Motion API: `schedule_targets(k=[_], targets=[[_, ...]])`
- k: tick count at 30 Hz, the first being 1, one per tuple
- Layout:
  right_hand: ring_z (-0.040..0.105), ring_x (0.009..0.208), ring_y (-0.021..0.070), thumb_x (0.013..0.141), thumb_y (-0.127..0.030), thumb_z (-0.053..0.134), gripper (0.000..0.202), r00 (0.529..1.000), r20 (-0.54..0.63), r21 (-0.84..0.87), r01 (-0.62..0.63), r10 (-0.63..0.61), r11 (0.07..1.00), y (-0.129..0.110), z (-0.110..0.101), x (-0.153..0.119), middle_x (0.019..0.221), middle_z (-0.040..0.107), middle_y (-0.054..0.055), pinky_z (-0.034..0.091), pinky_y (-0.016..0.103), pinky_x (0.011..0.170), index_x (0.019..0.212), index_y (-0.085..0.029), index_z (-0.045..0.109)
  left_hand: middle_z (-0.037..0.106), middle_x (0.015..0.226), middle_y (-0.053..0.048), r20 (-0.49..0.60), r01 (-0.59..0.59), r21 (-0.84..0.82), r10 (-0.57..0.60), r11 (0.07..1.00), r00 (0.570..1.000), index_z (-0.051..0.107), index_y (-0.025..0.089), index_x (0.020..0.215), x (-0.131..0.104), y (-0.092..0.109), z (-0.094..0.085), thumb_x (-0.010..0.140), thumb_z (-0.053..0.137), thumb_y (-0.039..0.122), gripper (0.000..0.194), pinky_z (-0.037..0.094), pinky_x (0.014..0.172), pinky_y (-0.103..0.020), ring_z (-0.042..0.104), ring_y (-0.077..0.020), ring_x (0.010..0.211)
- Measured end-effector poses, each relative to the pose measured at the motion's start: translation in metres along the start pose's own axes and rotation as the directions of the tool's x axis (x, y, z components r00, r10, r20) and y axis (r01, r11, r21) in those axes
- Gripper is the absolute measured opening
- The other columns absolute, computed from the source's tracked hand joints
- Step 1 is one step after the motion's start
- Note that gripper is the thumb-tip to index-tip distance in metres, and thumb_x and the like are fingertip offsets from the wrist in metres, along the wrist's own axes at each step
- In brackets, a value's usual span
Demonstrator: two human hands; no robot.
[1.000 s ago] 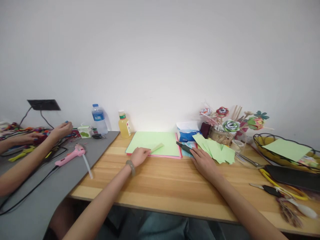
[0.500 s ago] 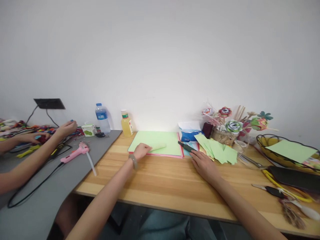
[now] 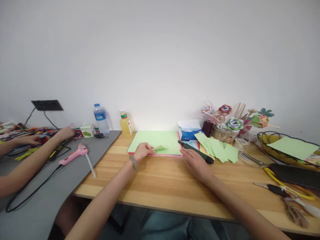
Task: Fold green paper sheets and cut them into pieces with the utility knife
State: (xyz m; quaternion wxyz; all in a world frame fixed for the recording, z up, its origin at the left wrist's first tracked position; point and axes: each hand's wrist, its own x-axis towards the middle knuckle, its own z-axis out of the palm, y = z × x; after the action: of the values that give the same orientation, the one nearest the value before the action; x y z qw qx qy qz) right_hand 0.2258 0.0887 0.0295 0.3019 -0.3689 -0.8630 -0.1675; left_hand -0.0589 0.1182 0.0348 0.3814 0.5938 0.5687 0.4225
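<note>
My left hand (image 3: 142, 151), with a bangle on its wrist, pinches a few small light-green paper pieces (image 3: 160, 148) between thumb and fingers. These are just above the front of a stack of coloured paper (image 3: 156, 138) whose top sheet is light green. My right hand (image 3: 196, 164) lies flat and open on the table, fingertips at the stack's front right corner. Right behind its fingers rests a dark green, long-handled tool (image 3: 206, 157), perhaps a utility knife. Cut green paper pieces (image 3: 221, 149) are heaped beyond the tool.
A yellow juice bottle (image 3: 125, 125) and a water bottle (image 3: 101, 119) stand by the wall. Paper flowers (image 3: 234, 124), a basket (image 3: 265, 148) and scissors (image 3: 272, 189) are on the right. At left, another person's arms (image 3: 37, 160) work near a pink glue gun (image 3: 75, 155).
My right hand has let go of the dark green tool and moved left to the stack's corner. The paper in my left hand has turned and now shows as several narrow pieces.
</note>
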Motion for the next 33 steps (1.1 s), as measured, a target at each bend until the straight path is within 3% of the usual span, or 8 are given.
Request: schedule_targets(k=[2, 5, 10, 14, 17, 24, 29, 33], targets=[[0.054, 0.1, 0.019, 0.086, -0.036, 0.051, 0.034, 1.0, -0.004, 0.024, -0.019, 0.019, 1.0, -0.013, 0.006, 0.014, 0.12, 0.051, 0.007, 0.046, 0.042, 0.082, 0.116, -0.02, 0.05, 0.063, 0.099, -0.007, 0.085, -0.084, 0.028, 0.081, 0.996, 0.993, 0.059, 0.012, 0.079, -0.004, 0.006, 0.001, 0.076, 0.066, 0.023, 0.013, 0.047, 0.083, -0.039, 0.059, -0.0211, 0.096], [0.053, 0.102, 0.0205, 0.085, -0.037, 0.052, 0.038, 0.999, -0.003, 0.057, -0.032, 0.033, 0.998, -0.034, 0.015, 0.033, 0.122, 0.05, 0.008, 0.045, 0.044, 0.083, 0.119, -0.019, 0.049, 0.066, 0.1, -0.008, 0.137, -0.232, 0.115, 0.216, 0.966, 0.967, 0.05, 0.017, 0.057, -0.016, 0.02, 0.005, 0.064, 0.072, 0.014, 0.023, 0.036, 0.096, -0.042, 0.05, -0.0261, 0.114], [0.053, 0.103, 0.019, 0.086, -0.033, 0.051, 0.029, 0.996, 0.052, 0.149, 0.061, -0.069, 0.987, -0.053, 0.008, 0.032, 0.121, 0.052, 0.007, 0.044, 0.043, 0.086, 0.112, -0.02, 0.054, 0.065, 0.106, -0.002, 0.123, -0.424, 0.25, 0.406, 0.87, 0.906, 0.055, 0.02, 0.066, -0.057, 0.043, 0.012, 0.069, 0.06, 0.006, 0.015, 0.01, 0.108, -0.046, 0.037, -0.0209, 0.126], [0.049, 0.111, 0.0201, 0.087, -0.016, 0.044, 0.025, 0.981, 0.126, 0.257, 0.11, -0.146, 0.96, -0.052, -0.022, -0.008, 0.116, 0.059, 0.007, 0.043, 0.041, 0.09, 0.105, -0.021, 0.06, 0.063, 0.112, -0.003, 0.303, -0.617, 0.41, 0.537, 0.672, 0.787, 0.061, 0.022, 0.098, -0.102, 0.038, 0.02, 0.072, 0.06, 0.008, 0.03, 0.023, 0.103, -0.047, 0.047, -0.0225, 0.117], [0.053, 0.106, 0.0175, 0.081, -0.007, 0.042, 0.034, 0.961, 0.214, 0.34, 0.095, -0.176, 0.936, -0.051, -0.049, -0.039, 0.112, 0.062, 0.006, 0.045, 0.035, 0.087, 0.104, -0.022, 0.062, 0.068, 0.1, 0.0, 0.364, -0.688, 0.448, 0.586, 0.57, 0.724, 0.065, 0.023, 0.089, -0.133, 0.026, 0.033, 0.077, 0.06, 0.012, 0.017, 0.034, 0.096, -0.043, 0.056, -0.0215, 0.104], [0.055, 0.097, 0.0153, 0.077, -0.005, 0.042, 0.038, 0.93, 0.365, 0.423, -0.118, -0.05, 0.899, -0.063, -0.083, -0.074, 0.105, 0.063, 0.006, 0.047, 0.028, 0.079, 0.104, -0.025, 0.062, 0.068, 0.082, 0.0, 0.201, -0.593, 0.216, 0.559, 0.776, 0.805, 0.068, 0.021, 0.079, -0.171, 0.028, 0.057, 0.079, 0.06, 0.013, 0.011, 0.046, 0.074, -0.029, 0.059, -0.0158, 0.081], [0.06, 0.088, 0.0154, 0.085, -0.024, 0.046, 0.023, 0.913, 0.365, 0.402, -0.33, 0.181, 0.854, -0.071, -0.079, -0.08, 0.096, 0.065, 0.005, 0.049, 0.027, 0.074, 0.099, -0.025, 0.064, 0.065, 0.07, -0.001, 0.091, -0.369, 0.209, 0.358, 0.906, 0.929, 0.066, 0.02, 0.072, -0.177, 0.034, 0.064, 0.081, 0.058, 0.017, 0.012, 0.044, 0.065, -0.025, 0.057, -0.0152, 0.071], [0.061, 0.059, 0.0124, 0.088, -0.034, 0.042, 0.042, 0.846, 0.318, 0.326, -0.521, 0.427, 0.789, -0.074, -0.068, -0.085, 0.077, 0.066, 0.001, 0.05, 0.023, 0.055, 0.126, -0.018, 0.045, 0.062, 0.069, 0.0, -0.034, -0.171, 0.304, 0.19, 0.937, 0.981, 0.065, 0.02, 0.074, -0.173, 0.035, 0.075, 0.084, 0.054, 0.025, 0.015, 0.042, 0.06, -0.024, 0.057, -0.0145, 0.064]])
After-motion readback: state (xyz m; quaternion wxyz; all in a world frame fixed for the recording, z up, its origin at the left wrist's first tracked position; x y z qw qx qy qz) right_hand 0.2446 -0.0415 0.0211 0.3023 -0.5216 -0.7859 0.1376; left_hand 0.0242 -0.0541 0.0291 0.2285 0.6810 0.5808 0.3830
